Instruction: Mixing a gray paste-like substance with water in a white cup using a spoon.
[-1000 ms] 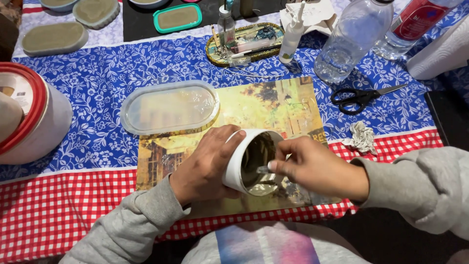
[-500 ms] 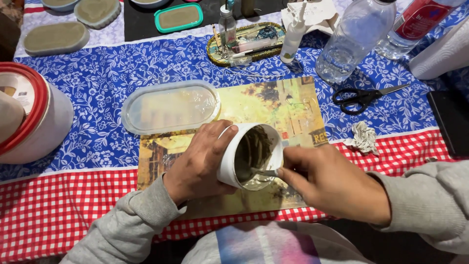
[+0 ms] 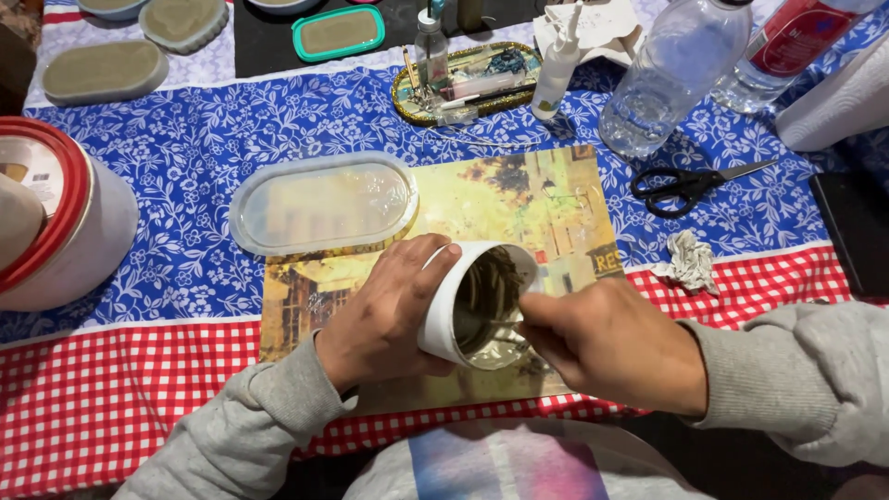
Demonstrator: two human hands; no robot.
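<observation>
The right hand (image 3: 616, 347) hides the stirring tool's (image 3: 491, 322) handle.

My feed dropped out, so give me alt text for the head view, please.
The left hand tilts a white cup over a picture mat while the right hand stirs inside it with a thin tool. A clear oval mould and black scissors lie nearby.

The cup (image 3: 477, 306) lies tilted on the picture mat (image 3: 546, 208), between the left hand (image 3: 389, 310) and the right hand (image 3: 616, 343). Behind the left hand, the oval mould (image 3: 324, 202) lies partly on the mat. The scissors (image 3: 690, 182) are right of the mat, in front of a bottle (image 3: 671, 74). Behind the mat stands a small tray (image 3: 468, 79), holding perhaps small tools.
</observation>
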